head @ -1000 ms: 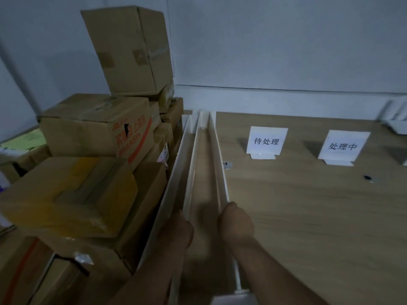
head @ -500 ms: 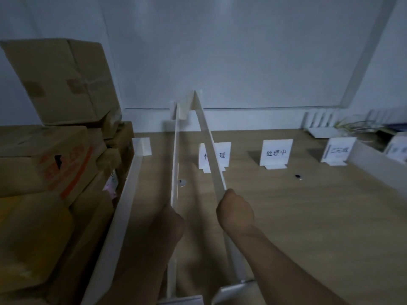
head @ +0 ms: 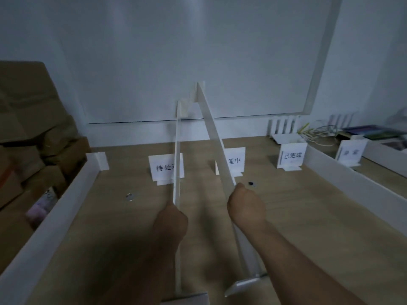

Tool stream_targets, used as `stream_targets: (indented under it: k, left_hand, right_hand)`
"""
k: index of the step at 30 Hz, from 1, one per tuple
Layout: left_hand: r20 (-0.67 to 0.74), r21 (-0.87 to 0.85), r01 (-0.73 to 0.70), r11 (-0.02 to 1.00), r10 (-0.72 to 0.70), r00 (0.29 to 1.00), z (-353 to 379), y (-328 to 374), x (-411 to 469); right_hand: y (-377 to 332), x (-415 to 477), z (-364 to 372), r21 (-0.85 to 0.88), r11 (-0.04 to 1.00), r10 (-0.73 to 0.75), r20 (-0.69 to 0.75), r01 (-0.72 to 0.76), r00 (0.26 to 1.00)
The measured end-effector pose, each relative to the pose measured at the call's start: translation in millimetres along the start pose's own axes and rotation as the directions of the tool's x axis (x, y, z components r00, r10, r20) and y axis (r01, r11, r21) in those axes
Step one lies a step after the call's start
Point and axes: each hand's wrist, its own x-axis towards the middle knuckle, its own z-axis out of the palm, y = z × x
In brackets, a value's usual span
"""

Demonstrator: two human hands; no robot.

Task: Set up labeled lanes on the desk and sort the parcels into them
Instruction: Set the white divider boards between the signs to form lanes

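Clenching, the left hand (head: 170, 219) holds one long thin white plastic divider strip (head: 177, 150), the right hand (head: 245, 208) a second divider strip (head: 214, 137); light, stiffish, probably whippy, best gripped mid-length.

The room is dim, lit with a cool, bluish cast. A pale wall (head: 374, 62) fills the back, and most of it is covered by a large, smooth whiteboard-like panel (head: 132, 51) with a light frame (head: 320, 62) and a faint sheen near the top. Below it runs a light wood-grain desk (head: 308, 216). At its far right corner stand a white slatted rack (head: 284, 126), tangled cables (head: 317, 133) and a flat stack of books (head: 370, 132).
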Motion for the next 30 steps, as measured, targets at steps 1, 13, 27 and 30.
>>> stream_targets:
  k: [1,13,27,30]
  left_hand:
    - [0.007,-0.006,0.005,1.000,-0.005,1.000,12,12,-6]
    - [0.038,-0.046,0.144,0.989,-0.142,0.989,120,113,-45]
    - [0.098,-0.013,0.198,0.980,-0.196,0.976,157,120,-77]
    - [0.071,0.002,0.216,0.976,-0.216,0.974,161,111,-84]
  right_hand:
    - [17,6,-6,-0.001,1.000,-0.002,0.000,0.002,1.000]
    - [168,70,-44,0.014,1.000,-0.009,0.082,0.008,0.997]
    - [264,73,-35,-0.070,0.996,0.060,0.134,-0.051,0.989]
    - [275,66,-26,-0.091,0.995,0.060,0.149,-0.047,0.987]
